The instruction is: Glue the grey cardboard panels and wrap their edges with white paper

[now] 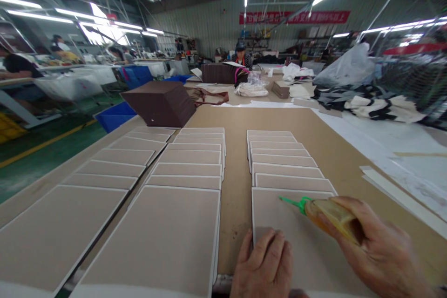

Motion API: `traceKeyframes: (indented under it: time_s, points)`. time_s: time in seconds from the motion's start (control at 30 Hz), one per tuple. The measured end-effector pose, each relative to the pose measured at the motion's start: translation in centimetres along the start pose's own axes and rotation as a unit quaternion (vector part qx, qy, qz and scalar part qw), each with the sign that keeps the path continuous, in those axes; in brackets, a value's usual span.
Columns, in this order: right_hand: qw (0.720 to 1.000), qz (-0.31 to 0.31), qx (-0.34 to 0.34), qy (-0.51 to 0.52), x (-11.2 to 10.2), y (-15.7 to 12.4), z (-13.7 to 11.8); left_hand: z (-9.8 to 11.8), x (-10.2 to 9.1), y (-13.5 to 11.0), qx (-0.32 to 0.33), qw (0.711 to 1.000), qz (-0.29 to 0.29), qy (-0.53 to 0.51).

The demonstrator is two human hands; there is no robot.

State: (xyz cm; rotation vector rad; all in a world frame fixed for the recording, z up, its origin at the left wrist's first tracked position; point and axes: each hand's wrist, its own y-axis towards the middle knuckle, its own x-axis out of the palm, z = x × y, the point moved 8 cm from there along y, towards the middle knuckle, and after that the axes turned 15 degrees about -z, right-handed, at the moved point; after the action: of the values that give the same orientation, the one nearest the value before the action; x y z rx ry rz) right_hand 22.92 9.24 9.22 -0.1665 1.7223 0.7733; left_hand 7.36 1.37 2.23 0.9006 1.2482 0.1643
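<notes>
My right hand (380, 247) is wrapped round a yellowish squeeze bottle (331, 218) with a green nozzle. The bottle lies tilted, its nozzle pointing left over the nearest beige panel (272, 209) of the right-hand row. Whether the tip touches the panel I cannot tell. On the left edge of that same panel my left hand (263, 260) rests flat, fingers stretched out, holding nothing. Behind it, further panels (284, 160) with pale edges overlap one another up the table.
Two more rows of overlapping panels, a middle row (185, 223) and a left row (70, 214), cover the table's left side. A stack of dark brown sheets (160, 102) stands behind them. Pale strips (401, 195) lie at right. Across the table sits a person (240, 56).
</notes>
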Motion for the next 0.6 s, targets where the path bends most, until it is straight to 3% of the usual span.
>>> traceKeyframes:
  time_s: [0.37,0.5,0.6]
  points:
    - [0.993,0.013,-0.045,0.111,1.0,2.2,-3.6,0.1,-0.5,0.5,-0.007,1.0,-0.026,0.007]
    - [0.98,0.008,0.005,0.197,1.9,2.1,-2.4,0.1,-0.2,0.3,0.001,0.999,-0.045,0.013]
    - [0.971,0.02,0.08,0.223,1.8,1.4,0.1,0.1,-0.2,0.4,0.0,0.999,-0.04,0.012]
